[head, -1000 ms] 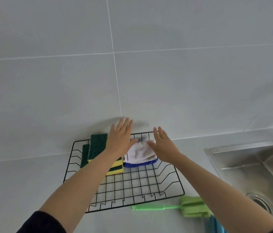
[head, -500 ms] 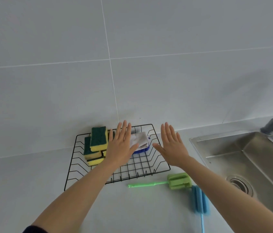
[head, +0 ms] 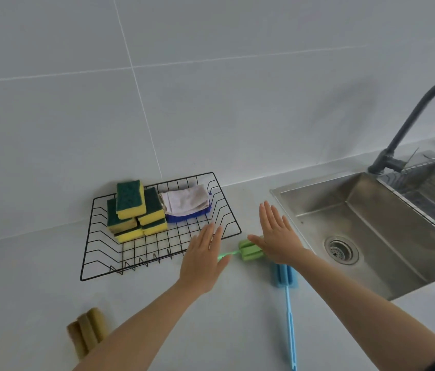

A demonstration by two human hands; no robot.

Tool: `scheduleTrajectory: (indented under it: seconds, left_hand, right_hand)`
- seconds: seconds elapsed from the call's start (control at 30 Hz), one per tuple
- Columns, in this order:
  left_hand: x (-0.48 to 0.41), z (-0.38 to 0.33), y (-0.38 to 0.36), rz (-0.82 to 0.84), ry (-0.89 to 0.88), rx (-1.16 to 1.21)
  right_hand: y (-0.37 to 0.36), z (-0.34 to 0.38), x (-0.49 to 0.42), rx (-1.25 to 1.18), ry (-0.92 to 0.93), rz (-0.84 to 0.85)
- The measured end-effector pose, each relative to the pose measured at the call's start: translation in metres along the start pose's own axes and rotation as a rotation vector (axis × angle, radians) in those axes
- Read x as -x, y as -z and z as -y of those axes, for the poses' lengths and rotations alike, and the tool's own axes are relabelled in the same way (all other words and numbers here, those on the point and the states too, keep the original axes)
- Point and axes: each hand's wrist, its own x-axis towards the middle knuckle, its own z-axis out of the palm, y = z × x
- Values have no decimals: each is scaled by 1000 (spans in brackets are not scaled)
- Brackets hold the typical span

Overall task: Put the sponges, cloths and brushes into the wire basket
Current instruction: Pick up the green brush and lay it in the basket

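The black wire basket (head: 98,263) stands on the counter against the wall. In it are several yellow-green sponges (head: 136,210) stacked at the back left, and a folded white cloth (head: 184,200) on a blue cloth (head: 187,217). A green sponge brush (head: 248,250) lies just outside the basket's front right corner. My left hand (head: 203,259) hovers flat over its handle, fingers apart. My right hand (head: 278,235) is flat over its head, holding nothing. A blue sponge brush (head: 287,298) lies nearer me. A brown sponge brush (head: 86,330) lies at the lower left.
A steel sink (head: 371,231) with a drain is sunk into the counter at the right, with a dark curved tap (head: 409,121) behind it and a rack across its far side. The tiled wall rises right behind the basket.
Both hands have drawn back from the cloths in the basket toward me and now hover over the green brush. The view has tilted down and right, showing more counter and sink.
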Motion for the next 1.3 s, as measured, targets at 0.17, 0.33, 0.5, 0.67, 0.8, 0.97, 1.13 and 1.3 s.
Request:
scheduleTrajectory:
  seconds: [0.17, 0.33, 0.5, 0.67, 0.8, 0.97, 1.13, 1.3]
  left_hand:
    - [13, 0, -23, 75, -13, -7]
    - [3, 9, -38, 118, 62, 13]
    - [-13, 17, -50, 146, 106, 9]
    - [-24, 22, -60, 187, 127, -42]
    - [-29, 25, -64, 193, 136, -121]
    - [-29, 26, -62, 201, 181, -126]
    - [-18, 29, -51, 170, 221, -82]
    - [2, 34, -26, 120, 246, -38]
  right_hand:
    - [-21, -6, 2, 9, -3, 56]
    - [-37, -9, -5, -9, -14, 108]
    - [-46, -13, -14, -7, -39, 136]
    - [-52, -18, -25, 38, -29, 164]
    - [-58, -17, -31, 40, -8, 147]
    - [-62, -13, -34, 35, 15, -14]
    - [-62, -13, -32, 47, 105, -75]
    - [-46, -5, -19, 56, 299, -255]
